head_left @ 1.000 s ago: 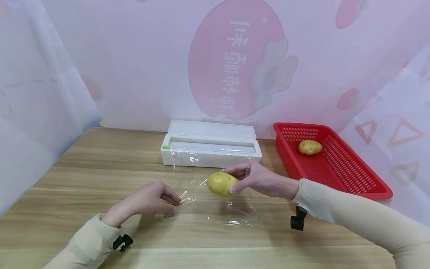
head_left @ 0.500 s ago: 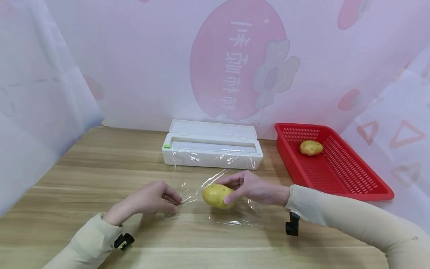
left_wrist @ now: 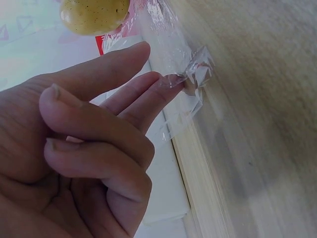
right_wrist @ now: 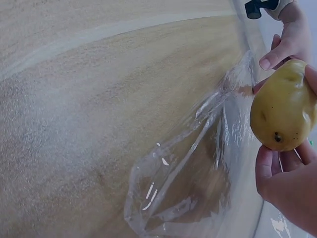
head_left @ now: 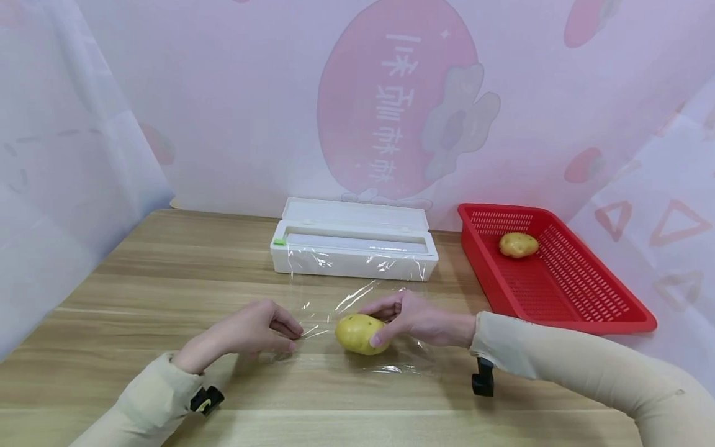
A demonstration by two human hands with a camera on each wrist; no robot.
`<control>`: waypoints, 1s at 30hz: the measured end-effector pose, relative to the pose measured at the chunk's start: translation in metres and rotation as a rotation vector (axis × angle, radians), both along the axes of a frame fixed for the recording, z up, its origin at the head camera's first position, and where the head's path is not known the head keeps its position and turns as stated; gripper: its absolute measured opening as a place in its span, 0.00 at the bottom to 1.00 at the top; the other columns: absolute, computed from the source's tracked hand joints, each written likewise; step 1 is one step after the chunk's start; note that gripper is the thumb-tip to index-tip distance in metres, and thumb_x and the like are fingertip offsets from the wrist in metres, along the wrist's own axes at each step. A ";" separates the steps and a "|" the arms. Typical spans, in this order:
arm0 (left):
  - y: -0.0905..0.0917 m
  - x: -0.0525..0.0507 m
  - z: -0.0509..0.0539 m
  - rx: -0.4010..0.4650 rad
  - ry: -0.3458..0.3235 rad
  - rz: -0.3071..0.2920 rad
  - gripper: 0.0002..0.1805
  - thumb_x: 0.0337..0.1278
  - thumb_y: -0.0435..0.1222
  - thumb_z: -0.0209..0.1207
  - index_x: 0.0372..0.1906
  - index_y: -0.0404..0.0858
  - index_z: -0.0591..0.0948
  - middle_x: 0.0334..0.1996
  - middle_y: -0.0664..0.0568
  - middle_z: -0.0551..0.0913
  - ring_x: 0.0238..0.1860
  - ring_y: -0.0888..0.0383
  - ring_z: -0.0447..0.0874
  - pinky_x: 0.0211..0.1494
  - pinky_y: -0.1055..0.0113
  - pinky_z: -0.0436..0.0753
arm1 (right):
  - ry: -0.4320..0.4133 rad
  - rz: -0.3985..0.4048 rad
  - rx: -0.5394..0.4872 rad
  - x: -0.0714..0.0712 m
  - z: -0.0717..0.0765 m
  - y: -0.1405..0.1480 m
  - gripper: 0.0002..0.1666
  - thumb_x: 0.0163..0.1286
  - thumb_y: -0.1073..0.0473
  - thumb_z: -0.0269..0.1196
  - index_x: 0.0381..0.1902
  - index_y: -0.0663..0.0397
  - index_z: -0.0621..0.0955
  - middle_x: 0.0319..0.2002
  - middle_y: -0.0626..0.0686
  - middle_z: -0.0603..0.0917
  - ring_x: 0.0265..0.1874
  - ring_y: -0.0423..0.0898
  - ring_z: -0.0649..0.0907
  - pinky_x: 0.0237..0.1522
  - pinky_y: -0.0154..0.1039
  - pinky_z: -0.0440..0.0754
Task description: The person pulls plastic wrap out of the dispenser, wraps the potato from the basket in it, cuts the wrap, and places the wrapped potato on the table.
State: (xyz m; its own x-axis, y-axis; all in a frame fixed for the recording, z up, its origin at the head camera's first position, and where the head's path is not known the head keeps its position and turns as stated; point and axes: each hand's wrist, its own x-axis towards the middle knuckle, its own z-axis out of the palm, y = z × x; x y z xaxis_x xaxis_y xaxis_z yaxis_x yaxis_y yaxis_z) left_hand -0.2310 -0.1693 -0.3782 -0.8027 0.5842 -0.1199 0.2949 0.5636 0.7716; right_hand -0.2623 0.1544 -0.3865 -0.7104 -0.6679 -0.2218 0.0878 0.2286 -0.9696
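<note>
A yellow potato (head_left: 360, 334) is gripped at its right side by my right hand (head_left: 421, 320), thumb in front and fingers behind, over a sheet of clear film (head_left: 391, 369). In the right wrist view the potato (right_wrist: 282, 106) is above the crinkled film (right_wrist: 183, 173); whether it touches the film cannot be told. At the film's left edge, my left hand (head_left: 246, 335) rests its fingertips. The left wrist view shows this hand (left_wrist: 94, 134) with two extended fingers touching bunched film (left_wrist: 198, 72), the thumb apart from them and the other two fingers bent.
Behind the hands stands a white dispenser box (head_left: 352, 263) with its lid raised, film running from it towards the front. A red perforated basket (head_left: 497, 279) at the right holds another potato (head_left: 518, 245). Printed cloth (head_left: 251, 112) hangs behind the wooden table (head_left: 167, 273).
My right hand has lowered the potato and moved it slightly left and towards the table's front. The left hand has stayed nearly still at the film's edge.
</note>
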 end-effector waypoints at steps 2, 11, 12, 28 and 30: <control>0.000 0.000 0.000 0.001 0.000 -0.001 0.12 0.51 0.31 0.71 0.42 0.33 0.86 0.38 0.50 0.88 0.41 0.58 0.86 0.51 0.56 0.81 | 0.001 -0.008 0.014 0.000 0.000 -0.001 0.33 0.49 0.66 0.77 0.56 0.57 0.83 0.51 0.56 0.84 0.51 0.53 0.80 0.54 0.43 0.78; -0.001 -0.001 -0.001 -0.001 -0.006 0.001 0.13 0.50 0.32 0.71 0.43 0.33 0.86 0.38 0.50 0.88 0.41 0.58 0.86 0.52 0.55 0.80 | 0.062 -0.043 0.049 0.003 -0.005 -0.003 0.33 0.47 0.68 0.78 0.54 0.57 0.84 0.50 0.55 0.85 0.51 0.50 0.81 0.56 0.41 0.76; -0.001 -0.001 -0.001 0.000 -0.009 0.000 0.13 0.50 0.32 0.71 0.43 0.33 0.86 0.38 0.50 0.88 0.41 0.58 0.86 0.52 0.56 0.80 | 0.073 -0.041 0.053 0.003 -0.005 -0.003 0.33 0.46 0.68 0.78 0.54 0.57 0.84 0.49 0.55 0.85 0.51 0.50 0.82 0.56 0.41 0.76; -0.002 0.000 -0.001 -0.002 -0.006 -0.005 0.14 0.50 0.33 0.72 0.43 0.32 0.86 0.38 0.49 0.88 0.42 0.57 0.86 0.52 0.55 0.80 | 0.082 -0.016 0.065 0.006 -0.009 -0.007 0.33 0.46 0.66 0.79 0.53 0.53 0.84 0.50 0.53 0.85 0.52 0.50 0.81 0.57 0.42 0.75; -0.002 0.000 0.000 -0.001 -0.009 -0.004 0.14 0.50 0.32 0.72 0.43 0.32 0.86 0.39 0.49 0.88 0.42 0.57 0.86 0.52 0.55 0.80 | 0.089 -0.021 0.069 0.006 -0.009 -0.008 0.33 0.45 0.66 0.80 0.53 0.53 0.84 0.49 0.53 0.85 0.51 0.51 0.81 0.56 0.42 0.75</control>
State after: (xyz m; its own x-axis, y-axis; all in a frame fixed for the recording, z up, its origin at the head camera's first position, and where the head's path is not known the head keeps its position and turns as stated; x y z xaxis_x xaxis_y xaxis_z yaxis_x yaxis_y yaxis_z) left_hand -0.2307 -0.1709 -0.3785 -0.7991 0.5876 -0.1272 0.2906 0.5628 0.7738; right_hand -0.2559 0.1466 -0.3955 -0.7431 -0.6379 -0.2025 0.0076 0.2944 -0.9556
